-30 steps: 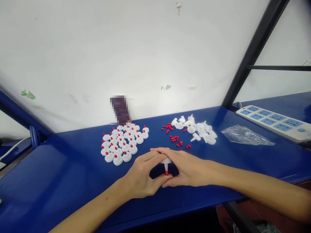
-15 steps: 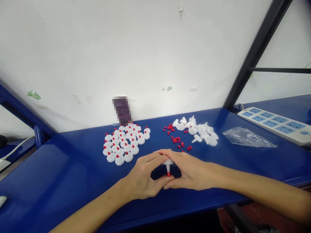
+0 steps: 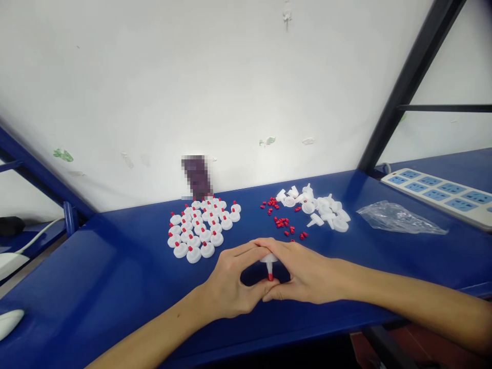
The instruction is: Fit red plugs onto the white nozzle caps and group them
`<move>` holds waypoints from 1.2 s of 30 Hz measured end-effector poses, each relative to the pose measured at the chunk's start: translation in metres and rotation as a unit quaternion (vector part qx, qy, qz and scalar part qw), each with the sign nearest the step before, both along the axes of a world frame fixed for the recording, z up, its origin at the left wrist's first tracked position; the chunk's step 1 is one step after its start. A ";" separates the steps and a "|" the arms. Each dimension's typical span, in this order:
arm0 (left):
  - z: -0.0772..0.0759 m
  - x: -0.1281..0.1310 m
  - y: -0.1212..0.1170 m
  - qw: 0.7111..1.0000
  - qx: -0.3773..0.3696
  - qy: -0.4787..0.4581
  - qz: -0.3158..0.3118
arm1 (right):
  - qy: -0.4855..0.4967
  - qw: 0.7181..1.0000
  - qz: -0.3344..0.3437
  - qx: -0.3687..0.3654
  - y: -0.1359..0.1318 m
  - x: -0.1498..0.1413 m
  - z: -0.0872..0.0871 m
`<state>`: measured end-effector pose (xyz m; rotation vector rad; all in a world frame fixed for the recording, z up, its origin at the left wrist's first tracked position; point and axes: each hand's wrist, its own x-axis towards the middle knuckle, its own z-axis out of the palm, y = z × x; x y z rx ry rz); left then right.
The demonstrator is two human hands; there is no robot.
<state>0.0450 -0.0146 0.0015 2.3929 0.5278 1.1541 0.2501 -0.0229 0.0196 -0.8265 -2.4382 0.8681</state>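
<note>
Between my left hand (image 3: 232,279) and my right hand (image 3: 307,271) is a white plastic nozzle cap (image 3: 269,266), spout down, with a red tip cap (image 3: 270,277) on its end. The fingers of both hands press on its broad base from above, while the thumbs meet under the red tip. Beyond my left hand stand several white nozzle caps (image 3: 194,254) with red tips pointing up. Past my right hand lie loose red tip caps (image 3: 282,222) and a pile of white nozzle caps (image 3: 326,207) without red tips.
A clear plastic bag (image 3: 400,217) lies right of the pile, with a white power strip (image 3: 442,192) behind it. A pixelated dark rectangle (image 3: 198,177) leans at the white wall. Part of a white object (image 3: 11,324) shows at the left edge of the blue table (image 3: 115,287).
The whole view has shifted slightly, so everything sits a little further right. Both hands keep the same hold on the nozzle cap and its red tip.
</note>
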 end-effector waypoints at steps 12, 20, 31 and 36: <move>-0.008 -0.009 0.011 0.994 0.051 0.097 0.018 | -0.030 0.996 0.007 0.078 0.017 0.007 -0.007; -0.011 -0.021 0.033 0.969 0.099 0.194 0.116 | -0.194 0.911 -0.226 0.285 0.066 0.062 0.011; -0.011 -0.028 0.043 0.932 0.183 0.254 0.183 | -0.359 0.845 -0.298 0.261 0.082 0.086 0.013; -0.012 -0.030 0.047 0.908 0.220 0.271 0.230 | -0.340 0.867 -0.306 0.198 0.086 0.087 0.006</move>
